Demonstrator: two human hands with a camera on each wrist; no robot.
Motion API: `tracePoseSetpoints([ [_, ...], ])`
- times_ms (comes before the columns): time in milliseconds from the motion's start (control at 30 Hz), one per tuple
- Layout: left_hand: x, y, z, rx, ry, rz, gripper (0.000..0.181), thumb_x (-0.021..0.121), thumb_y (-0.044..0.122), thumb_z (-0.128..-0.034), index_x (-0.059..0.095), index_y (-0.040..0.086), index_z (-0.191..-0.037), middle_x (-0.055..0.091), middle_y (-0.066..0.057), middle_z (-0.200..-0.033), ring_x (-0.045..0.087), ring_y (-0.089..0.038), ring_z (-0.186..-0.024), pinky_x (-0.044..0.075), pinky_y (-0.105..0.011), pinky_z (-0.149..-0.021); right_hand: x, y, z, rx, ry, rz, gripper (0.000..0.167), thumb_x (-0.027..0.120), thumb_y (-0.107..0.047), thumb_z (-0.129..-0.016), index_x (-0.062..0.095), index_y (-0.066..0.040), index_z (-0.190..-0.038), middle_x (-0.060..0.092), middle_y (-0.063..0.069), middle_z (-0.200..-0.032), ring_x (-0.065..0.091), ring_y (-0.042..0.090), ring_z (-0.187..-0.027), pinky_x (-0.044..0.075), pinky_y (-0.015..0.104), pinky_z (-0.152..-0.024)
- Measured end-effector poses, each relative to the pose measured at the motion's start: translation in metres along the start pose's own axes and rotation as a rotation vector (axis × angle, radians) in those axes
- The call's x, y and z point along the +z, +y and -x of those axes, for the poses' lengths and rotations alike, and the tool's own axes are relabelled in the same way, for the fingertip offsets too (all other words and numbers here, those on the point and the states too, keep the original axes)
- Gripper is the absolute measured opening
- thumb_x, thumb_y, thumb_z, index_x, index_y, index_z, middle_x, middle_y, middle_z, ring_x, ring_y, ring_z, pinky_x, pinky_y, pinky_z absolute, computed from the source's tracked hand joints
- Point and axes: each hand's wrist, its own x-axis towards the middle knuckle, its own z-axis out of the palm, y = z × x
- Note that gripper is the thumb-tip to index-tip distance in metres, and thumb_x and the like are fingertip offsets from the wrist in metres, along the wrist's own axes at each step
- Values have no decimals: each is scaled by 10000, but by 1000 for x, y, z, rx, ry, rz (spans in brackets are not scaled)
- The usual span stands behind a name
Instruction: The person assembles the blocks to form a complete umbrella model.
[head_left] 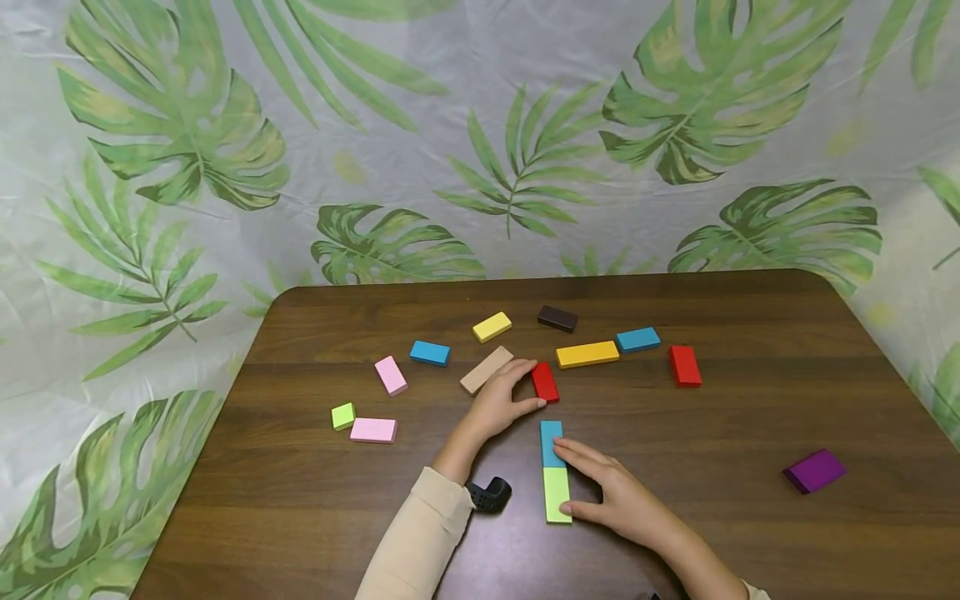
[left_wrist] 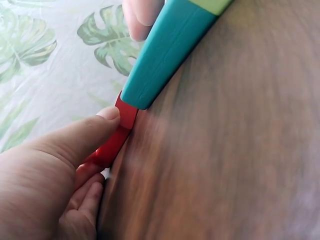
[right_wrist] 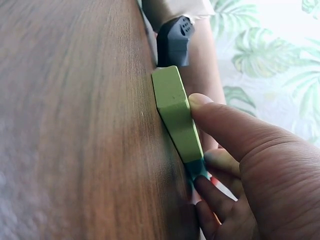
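A red wooden block lies on the table, its ends between the thumb and fingertips of my left hand. In the left wrist view the thumb presses the red block. Closer to me, a blue block and a lime-green block lie flat, end to end in one line. My right hand touches their right side, fingertips on the blue one and thumb on the green one. The right wrist view shows that thumb against the green block. A tan block lies beside the left fingers.
Beyond the hands lie yellow, dark brown, orange and blue blocks. Pink, blue and small green ones are left; red and purple right. Leaf-patterned cloth hangs behind the table.
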Motion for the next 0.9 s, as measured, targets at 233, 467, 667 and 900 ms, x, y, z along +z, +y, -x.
tracePoseSetpoints([
  [233, -3, 0, 0, 11, -43, 13, 603, 680, 287, -805, 457, 55, -1315, 451, -67, -1308, 381, -190, -1218, 282, -303, -1005, 0, 0, 0, 1, -1, 0, 663, 654, -424, -785, 434, -151, -1347, 364, -27, -1387, 358, 246, -1239, 301, 575, -912],
  [467, -4, 1, 3, 37, -64, 5, 587, 672, 268, -813, 457, 52, -1315, 445, -64, -1317, 353, -203, -1233, 269, -319, -1013, 0, 0, -1, 2, -3, -3, 670, 652, -433, -782, 430, -156, -1350, 362, -25, -1389, 353, 245, -1243, 291, 587, -911],
  [667, -3, 3, 6, 47, -85, -9, 587, 656, 266, -825, 439, 55, -1329, 431, -60, -1331, 339, -219, -1239, 271, -344, -1010, 0, 0, 0, 10, -4, -3, 669, 661, -423, -779, 430, -162, -1350, 362, -26, -1389, 352, 248, -1242, 301, 578, -910],
  [900, -4, 6, 10, 50, -95, 4, 582, 646, 258, -831, 433, 58, -1334, 420, -57, -1339, 325, -225, -1245, 270, -367, -1010, 0, 0, 0, 3, -2, -3, 671, 655, -430, -780, 431, -153, -1349, 365, -17, -1388, 353, 253, -1242, 298, 585, -908],
])
